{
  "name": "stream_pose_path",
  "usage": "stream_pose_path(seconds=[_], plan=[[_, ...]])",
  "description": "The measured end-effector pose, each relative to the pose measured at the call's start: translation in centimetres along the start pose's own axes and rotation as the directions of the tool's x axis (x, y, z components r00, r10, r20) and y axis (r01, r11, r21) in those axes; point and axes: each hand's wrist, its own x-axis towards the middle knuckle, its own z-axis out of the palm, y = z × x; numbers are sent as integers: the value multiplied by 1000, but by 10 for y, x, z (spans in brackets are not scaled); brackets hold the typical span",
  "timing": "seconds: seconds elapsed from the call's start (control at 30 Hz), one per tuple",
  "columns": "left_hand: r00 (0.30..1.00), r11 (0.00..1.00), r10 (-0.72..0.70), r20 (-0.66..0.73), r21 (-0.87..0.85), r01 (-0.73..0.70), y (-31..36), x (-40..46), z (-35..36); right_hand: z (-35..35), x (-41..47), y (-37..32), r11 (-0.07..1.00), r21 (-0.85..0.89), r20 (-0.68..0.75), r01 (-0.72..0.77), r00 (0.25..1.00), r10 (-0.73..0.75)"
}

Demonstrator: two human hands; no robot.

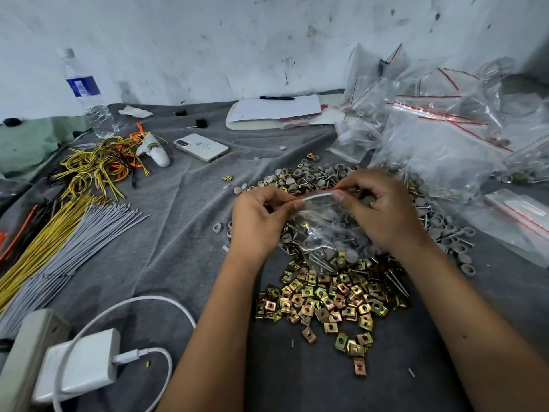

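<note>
A small clear zip bag (323, 230) with a red strip along its top hangs between my hands, holding screws, grey caps and brass-coloured clips. My left hand (258, 221) pinches the left end of the bag's top edge. My right hand (383, 209) pinches the right end of the same edge. Below the bag lies a heap of brass-coloured square clip nuts (326, 298) on the grey cloth (184, 233). Behind the bag spreads a heap of grey round caps and screws (309, 176).
Empty zip bags (445, 126) pile up at the right. Bundles of yellow and grey wires (59, 233) lie at the left, with a white charger and cable (86, 361) at the front left. A phone (202, 147), water bottle (86, 93) and notepad with pen (276, 110) sit further back.
</note>
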Motion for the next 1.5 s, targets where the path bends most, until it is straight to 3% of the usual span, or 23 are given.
stream_pose_path(seconds=[0.23,0.33,0.43,0.7,0.83,1.07,1.33,1.5], plan=[[999,998,4,-42,-57,-7,-2,1,-1,-4,0,0,997,72,-46,-22,999,26],[999,999,46,-21,-17,-47,-3,2,-1,-4,1,-3,997,-80,-18,15,1000,-17],[995,994,104,4,38,-104,-2,0,2,-1,2,-9,940,-306,47,149,989,-142],[995,995,103,2,-19,-103,-6,2,3,0,2,-11,924,-352,71,147,989,-131],[986,986,168,-5,19,-168,-7,2,3,1,1,-14,890,-411,114,198,980,-166],[966,961,233,109,127,-246,-2,-3,9,5,0,-19,883,-367,120,292,956,-266],[934,909,357,7,228,-349,1,-1,7,0,2,-16,935,-293,68,199,980,-187],[932,908,352,92,209,-363,4,-5,12,-1,2,-20,946,-247,108,209,976,-188]])
